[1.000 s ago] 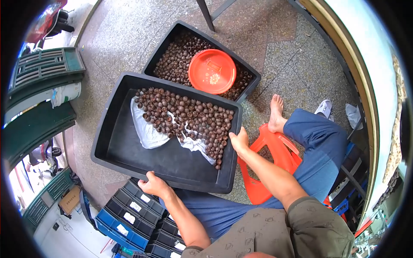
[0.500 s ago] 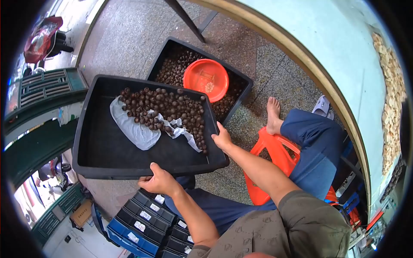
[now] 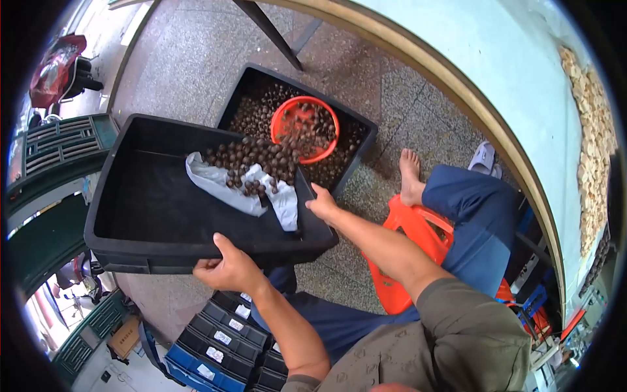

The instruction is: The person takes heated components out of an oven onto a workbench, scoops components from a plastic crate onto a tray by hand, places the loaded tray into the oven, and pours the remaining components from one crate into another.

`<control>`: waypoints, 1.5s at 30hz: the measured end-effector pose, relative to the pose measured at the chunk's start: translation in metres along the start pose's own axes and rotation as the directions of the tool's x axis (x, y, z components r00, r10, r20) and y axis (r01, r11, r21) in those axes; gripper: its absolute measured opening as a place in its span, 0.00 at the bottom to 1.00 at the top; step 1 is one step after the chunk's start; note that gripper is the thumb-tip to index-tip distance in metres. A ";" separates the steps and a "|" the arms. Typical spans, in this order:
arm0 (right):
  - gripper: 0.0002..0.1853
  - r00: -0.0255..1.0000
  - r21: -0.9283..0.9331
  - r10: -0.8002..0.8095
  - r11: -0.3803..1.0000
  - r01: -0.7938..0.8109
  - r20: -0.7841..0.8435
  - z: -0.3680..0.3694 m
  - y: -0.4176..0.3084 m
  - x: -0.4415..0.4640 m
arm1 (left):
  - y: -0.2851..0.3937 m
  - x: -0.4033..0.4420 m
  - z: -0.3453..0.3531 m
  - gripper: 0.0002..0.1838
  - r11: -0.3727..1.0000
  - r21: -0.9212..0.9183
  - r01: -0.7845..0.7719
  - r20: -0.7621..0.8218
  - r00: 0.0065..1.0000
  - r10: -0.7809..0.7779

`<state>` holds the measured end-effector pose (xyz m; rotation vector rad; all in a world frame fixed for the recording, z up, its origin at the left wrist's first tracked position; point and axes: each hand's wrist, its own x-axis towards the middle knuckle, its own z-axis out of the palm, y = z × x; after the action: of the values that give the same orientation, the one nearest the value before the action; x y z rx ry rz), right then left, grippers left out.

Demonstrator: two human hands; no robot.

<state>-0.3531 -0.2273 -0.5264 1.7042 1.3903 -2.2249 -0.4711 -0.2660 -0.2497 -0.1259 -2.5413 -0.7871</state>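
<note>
My left hand (image 3: 228, 264) grips the near long side of a black tray (image 3: 163, 247), thumb over the rim. My right hand (image 3: 322, 204) holds the tray's right end. The tray is tilted, with its right corner low over a red bowl (image 3: 312, 157). Round brown nuts (image 3: 258, 157) bunch toward that corner beside a white plastic bag (image 3: 225, 193), and some are falling into the bowl. The bowl sits in a second black tray (image 3: 362, 140) on the floor, which holds many more brown nuts.
A red plastic stool (image 3: 392, 291) stands by my bare foot (image 3: 410, 179). Black bins (image 3: 219, 336) and a blue bin (image 3: 196, 372) are below the held tray. Slippers (image 3: 482, 159) lie at the right, near a pale table (image 3: 483, 52) with a wooden edge.
Both hands have moved left with the tray and tipped it to the right. The nuts have slid to its corner and now pour into the red bowl, which was nearly empty.
</note>
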 end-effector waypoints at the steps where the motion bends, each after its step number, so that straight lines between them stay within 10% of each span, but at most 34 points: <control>1: 0.41 1.000 0.003 0.025 1.000 -0.025 0.004 0.000 -0.004 0.004 | 0.012 -0.001 0.000 0.22 0.997 -0.041 0.060 0.015 0.998 -0.059; 21: 0.34 0.998 -0.294 -0.012 0.956 -0.004 -0.054 0.000 -0.024 0.004 | 0.003 0.017 -0.005 0.20 0.993 -0.119 0.024 0.065 0.998 -0.016; 38: 0.26 0.985 -0.003 0.017 1.000 -0.017 0.170 -0.018 -0.046 0.003 | 0.054 0.029 0.008 0.24 0.998 -0.001 -0.058 0.125 0.990 0.058; 40: 0.21 0.983 -0.029 -0.176 0.984 0.178 0.052 -0.024 -0.095 -0.033 | 0.069 0.045 -0.009 0.23 0.995 -0.002 -0.102 0.018 0.995 0.102; 42: 0.24 0.960 -0.120 0.157 0.984 -0.132 0.233 -0.043 -0.124 -0.050 | 0.076 0.041 -0.022 0.23 0.986 0.062 -0.157 0.043 0.987 0.154; 45: 0.29 0.977 -0.122 0.025 0.993 0.001 0.211 -0.008 -0.060 -0.017 | 0.087 0.026 -0.001 0.23 0.976 0.090 -0.198 0.094 0.977 0.189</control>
<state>-0.3695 -0.1941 -0.4755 1.3870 1.4275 -2.1893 -0.4740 -0.1953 -0.1926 -0.3759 -2.5928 -0.5900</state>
